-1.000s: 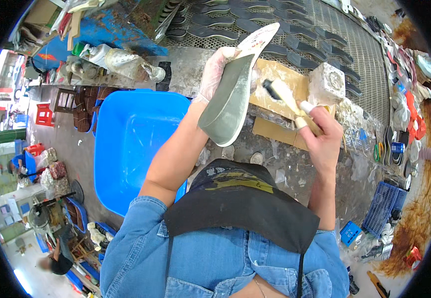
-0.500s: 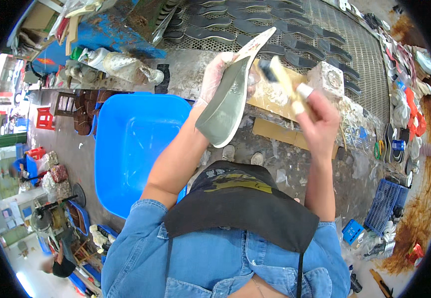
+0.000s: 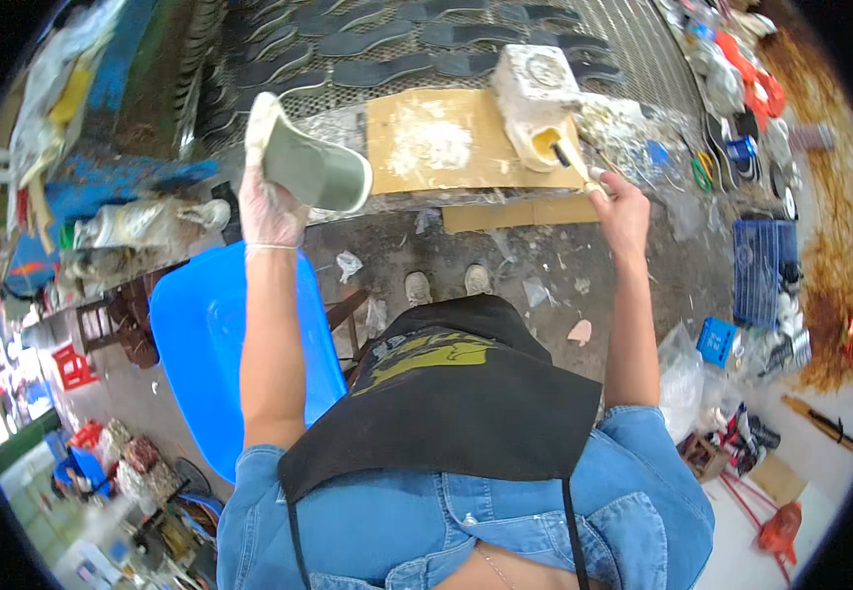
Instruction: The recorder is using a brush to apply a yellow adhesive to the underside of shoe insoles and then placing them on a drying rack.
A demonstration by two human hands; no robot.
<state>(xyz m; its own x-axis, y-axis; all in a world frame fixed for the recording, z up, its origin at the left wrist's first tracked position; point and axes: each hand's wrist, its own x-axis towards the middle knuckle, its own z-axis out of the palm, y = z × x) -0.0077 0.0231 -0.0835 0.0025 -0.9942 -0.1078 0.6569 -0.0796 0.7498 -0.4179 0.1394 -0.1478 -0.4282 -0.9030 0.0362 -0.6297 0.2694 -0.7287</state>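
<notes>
My left hand [image 3: 271,208], in a thin see-through glove, grips a curved grey-green shoe sole [image 3: 323,172] with a pale rim. It is held up at the left, before the bench edge. My right hand [image 3: 625,211] pinches the pale handle of a brush [image 3: 574,160], with pale wraps on some fingertips. The brush's dark bristles are at the yellowish opening of a white, glue-crusted container [image 3: 535,93]. Whether the bristles touch the glue inside I cannot tell. Under the container lies a cardboard sheet [image 3: 387,147] smeared with white glue.
Rows of dark shoe soles [image 3: 367,41] lie on a mesh belt [image 3: 633,39] beyond the bench. A blue tub [image 3: 200,334] stands at my left. Scissors with green and yellow handles [image 3: 704,169] lie to the right, near a blue crate [image 3: 763,270]. Scraps litter the floor.
My left hand has carried the sole leftward, away from the brush. My right hand has brought the brush down to the container's opening. The view has swung to the right.
</notes>
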